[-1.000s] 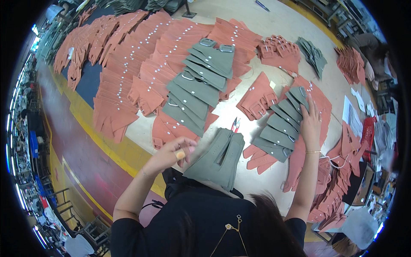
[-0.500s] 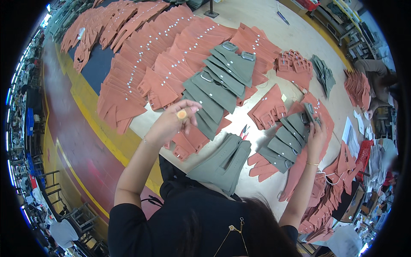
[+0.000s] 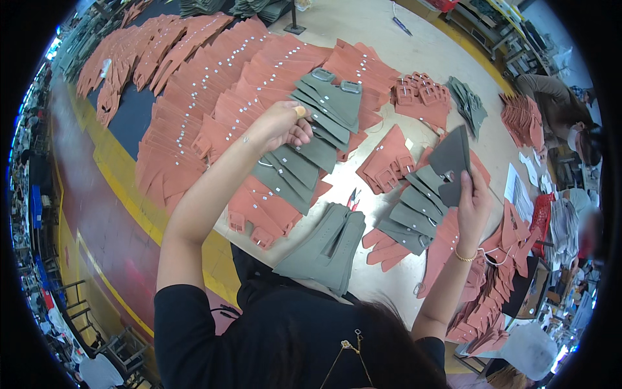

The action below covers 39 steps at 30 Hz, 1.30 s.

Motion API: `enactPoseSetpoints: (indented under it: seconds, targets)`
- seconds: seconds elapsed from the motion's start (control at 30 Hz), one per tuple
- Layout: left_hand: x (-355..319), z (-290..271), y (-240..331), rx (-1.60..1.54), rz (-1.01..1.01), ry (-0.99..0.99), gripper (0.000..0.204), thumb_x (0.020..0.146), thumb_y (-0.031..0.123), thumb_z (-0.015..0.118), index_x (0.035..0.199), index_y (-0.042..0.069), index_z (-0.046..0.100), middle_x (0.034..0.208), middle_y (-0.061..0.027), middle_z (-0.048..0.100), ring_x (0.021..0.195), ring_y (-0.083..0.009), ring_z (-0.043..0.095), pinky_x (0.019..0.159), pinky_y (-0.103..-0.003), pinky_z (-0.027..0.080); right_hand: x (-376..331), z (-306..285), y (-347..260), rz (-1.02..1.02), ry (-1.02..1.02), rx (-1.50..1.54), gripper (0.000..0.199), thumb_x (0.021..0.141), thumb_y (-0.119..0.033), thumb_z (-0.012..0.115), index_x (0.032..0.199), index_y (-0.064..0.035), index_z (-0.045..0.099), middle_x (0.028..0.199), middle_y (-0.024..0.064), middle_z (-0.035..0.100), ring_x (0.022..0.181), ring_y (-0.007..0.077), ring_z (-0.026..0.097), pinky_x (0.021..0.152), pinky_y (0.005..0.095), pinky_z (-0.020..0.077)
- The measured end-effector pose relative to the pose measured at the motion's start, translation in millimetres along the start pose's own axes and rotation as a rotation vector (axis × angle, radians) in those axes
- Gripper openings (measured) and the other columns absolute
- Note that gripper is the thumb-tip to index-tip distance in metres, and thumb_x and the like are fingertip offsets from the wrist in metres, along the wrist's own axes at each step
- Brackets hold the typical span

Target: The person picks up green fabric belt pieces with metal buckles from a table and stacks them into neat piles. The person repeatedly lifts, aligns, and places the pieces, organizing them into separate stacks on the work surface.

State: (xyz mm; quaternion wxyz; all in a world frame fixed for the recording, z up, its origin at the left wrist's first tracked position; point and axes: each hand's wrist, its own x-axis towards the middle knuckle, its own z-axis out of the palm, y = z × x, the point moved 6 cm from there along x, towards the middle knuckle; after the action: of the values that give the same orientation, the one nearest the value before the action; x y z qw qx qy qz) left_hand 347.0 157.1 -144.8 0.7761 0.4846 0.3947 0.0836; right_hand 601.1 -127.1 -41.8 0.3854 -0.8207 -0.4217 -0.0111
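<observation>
In my right hand (image 3: 476, 204) is a dark green fabric belt tab (image 3: 451, 159), raised and tilted above a fanned row of green tabs (image 3: 418, 211) on the right. My left hand (image 3: 288, 128) has curled fingers over another fan of green tabs with buckles (image 3: 330, 100); what its fingertips hold, if anything, is hidden. A round yellowish piece sits on one of its fingers. Near my body lies a small stack of green fabric pieces (image 3: 327, 249). Red-handled snips (image 3: 353, 199) rest just beyond it.
Long overlapping rows of rust-coloured fabric pieces (image 3: 194, 84) cover the left and far table. Rust tabs with buckles (image 3: 421, 97) lie at the far right. A blue pen (image 3: 402, 26) and a dark metal stand (image 3: 295, 28) are farther off. Another person (image 3: 557, 104) bends at the right.
My right hand has lifted a green tab up off the right-hand row. My left hand has moved away from me, farther over the green fan. The whole view has shifted slightly.
</observation>
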Motion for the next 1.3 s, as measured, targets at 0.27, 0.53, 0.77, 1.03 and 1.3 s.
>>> enactPoseSetpoints:
  seconds: [0.27, 0.53, 0.77, 1.03, 1.3]
  targets:
    - [-79, 77, -4, -0.086, 0.274, -0.078, 0.018, 0.098, 0.02, 0.057, 0.1, 0.002, 0.056, 0.1, -0.0066, 0.062, 0.093, -0.0183, 0.066, 0.086, -0.037, 0.057, -11, 85, -116, -0.428, -0.082, 0.008, 0.035, 0.092, -0.007, 0.061, 0.126, -0.0095, 0.062, 0.094, 0.0141, 0.071, 0.071, 0.0225, 0.066, 0.069, 0.0298, 0.0523]
    - [-118, 97, -24, 0.035, 0.304, -0.243, 0.02, 0.1, 0.02, 0.053, 0.102, 0.001, 0.058, 0.105, -0.0069, 0.062, 0.101, -0.0141, 0.062, 0.088, -0.031, 0.053, -66, 97, -131, -0.287, -0.393, 0.221, 0.038, 0.091, -0.005, 0.059, 0.129, -0.0074, 0.059, 0.09, 0.0192, 0.068, 0.076, 0.0333, 0.067, 0.069, 0.0363, 0.0524]
    - [-160, 56, -96, 0.674, 0.074, -0.124, 0.022, 0.093, 0.019, 0.062, 0.099, -0.002, 0.063, 0.082, -0.009, 0.063, 0.075, -0.0126, 0.06, 0.07, -0.027, 0.047, -92, 49, -97, -0.164, -0.347, 0.001, 0.046, 0.083, 0.007, 0.059, 0.127, -0.0058, 0.061, 0.102, 0.0179, 0.07, 0.085, 0.0269, 0.07, 0.072, 0.0366, 0.0554]
    - [-186, 48, -172, 0.865, 0.167, 0.135, 0.025, 0.084, 0.018, 0.068, 0.093, -0.004, 0.062, 0.096, -0.0193, 0.058, 0.09, -0.034, 0.06, 0.081, -0.042, 0.048, -170, 100, -79, -0.103, -0.581, 0.2, 0.041, 0.086, 0.005, 0.059, 0.126, -0.0064, 0.062, 0.094, 0.0201, 0.069, 0.074, 0.0317, 0.068, 0.066, 0.0379, 0.0532]
    - [-182, 56, -162, 0.824, 0.179, 0.085, 0.025, 0.084, 0.02, 0.071, 0.093, -0.001, 0.06, 0.095, -0.0136, 0.056, 0.082, -0.0254, 0.057, 0.075, -0.036, 0.047, -162, 86, -78, -0.157, -0.446, 0.091, 0.041, 0.083, 0.004, 0.062, 0.123, -0.0033, 0.063, 0.099, 0.0167, 0.07, 0.082, 0.0293, 0.07, 0.07, 0.0362, 0.0543]
